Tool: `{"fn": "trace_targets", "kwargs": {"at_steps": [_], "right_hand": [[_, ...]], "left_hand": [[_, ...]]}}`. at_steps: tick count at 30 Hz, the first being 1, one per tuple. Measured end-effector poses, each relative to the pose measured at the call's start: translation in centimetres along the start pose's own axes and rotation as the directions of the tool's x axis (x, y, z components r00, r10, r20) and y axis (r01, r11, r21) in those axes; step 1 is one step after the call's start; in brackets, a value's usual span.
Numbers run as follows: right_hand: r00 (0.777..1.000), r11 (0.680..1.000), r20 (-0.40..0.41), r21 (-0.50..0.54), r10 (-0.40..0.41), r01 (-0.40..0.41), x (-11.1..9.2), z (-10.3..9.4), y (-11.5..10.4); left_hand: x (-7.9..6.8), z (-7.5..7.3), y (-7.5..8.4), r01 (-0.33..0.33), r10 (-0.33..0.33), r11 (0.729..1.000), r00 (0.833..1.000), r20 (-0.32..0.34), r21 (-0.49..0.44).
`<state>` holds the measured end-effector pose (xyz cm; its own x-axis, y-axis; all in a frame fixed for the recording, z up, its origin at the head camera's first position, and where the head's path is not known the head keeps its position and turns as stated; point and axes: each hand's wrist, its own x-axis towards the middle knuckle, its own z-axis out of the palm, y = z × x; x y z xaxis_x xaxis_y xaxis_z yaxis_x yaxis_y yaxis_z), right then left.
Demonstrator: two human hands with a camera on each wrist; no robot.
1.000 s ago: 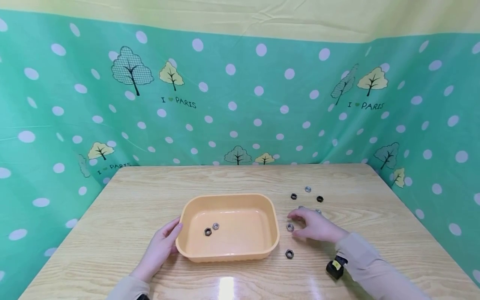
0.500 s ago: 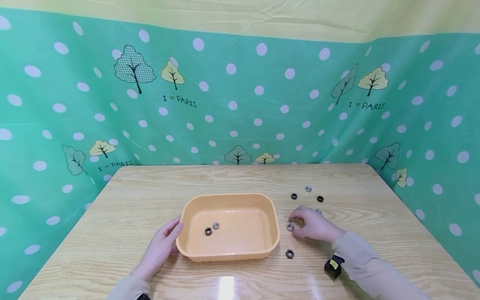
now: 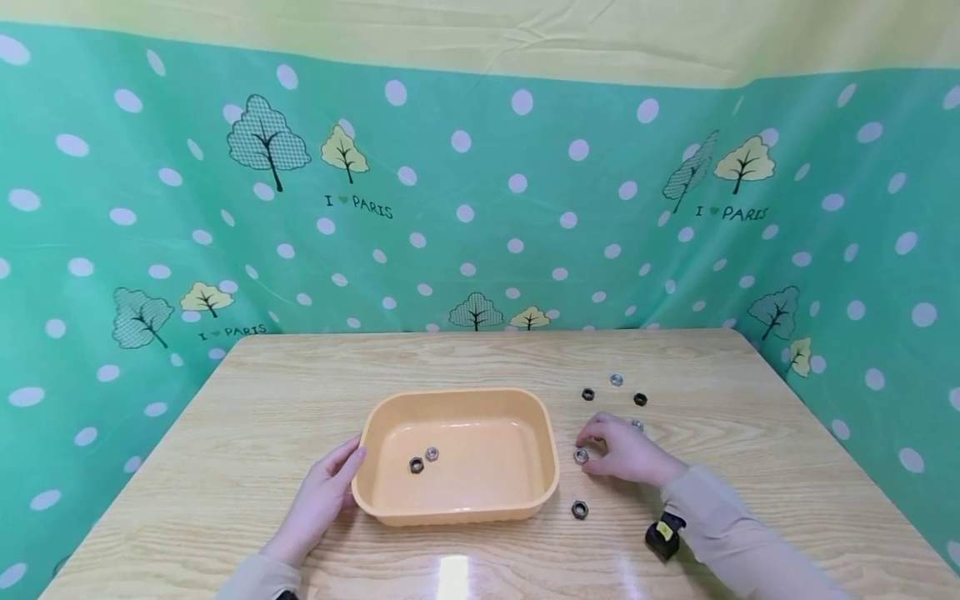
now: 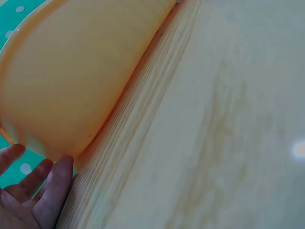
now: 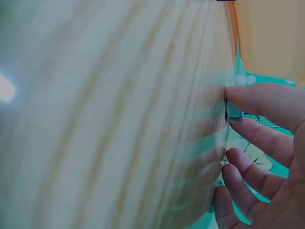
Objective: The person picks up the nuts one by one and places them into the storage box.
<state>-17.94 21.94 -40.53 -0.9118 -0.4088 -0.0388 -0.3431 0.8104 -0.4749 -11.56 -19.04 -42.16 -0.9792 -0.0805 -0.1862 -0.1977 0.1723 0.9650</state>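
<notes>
A peach-coloured plastic bin (image 3: 454, 517) lies in the middle of the wooden table. My left hand (image 3: 321, 493) rests against its left end, relaxed fingers (image 4: 59, 183) touching the outer wall. Just right of the bin, my right hand (image 3: 626, 450) has thumb and index fingertip on opposite sides of a silver hex nut (image 3: 581, 457). Seen from the right wrist, that nut (image 5: 233, 113) sits pinched between the two fingertips, low at the tabletop. The other fingers are spread and bent beside it. Inside the bin are a dark nut (image 3: 416, 465) and a silver nut (image 3: 432, 454).
Nearer the front is a dark nut (image 3: 580, 509). Beyond the right hand lie more nuts: a dark one (image 3: 588, 394), a silver one (image 3: 616, 380), another dark one (image 3: 640, 399) and a partly hidden silver one (image 3: 637, 425). A green dotted curtain (image 3: 465, 250) surrounds the table.
The right thumb and index finger have closed in around the silver nut. A nut seen behind that hand earlier is now hidden. My left hand and the bin stay in place.
</notes>
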Motion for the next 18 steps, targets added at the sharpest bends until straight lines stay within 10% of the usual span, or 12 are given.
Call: {"fn": "trace_targets", "kwargs": {"at_steps": [18], "right_hand": [[1.0,0.999,-0.007,0.033,0.003,-0.002,0.01,0.32,0.24]], "left_hand": [[0.11,0.19,-0.44,-0.018,0.018,1.0,1.0,-0.016,-0.018]]}}
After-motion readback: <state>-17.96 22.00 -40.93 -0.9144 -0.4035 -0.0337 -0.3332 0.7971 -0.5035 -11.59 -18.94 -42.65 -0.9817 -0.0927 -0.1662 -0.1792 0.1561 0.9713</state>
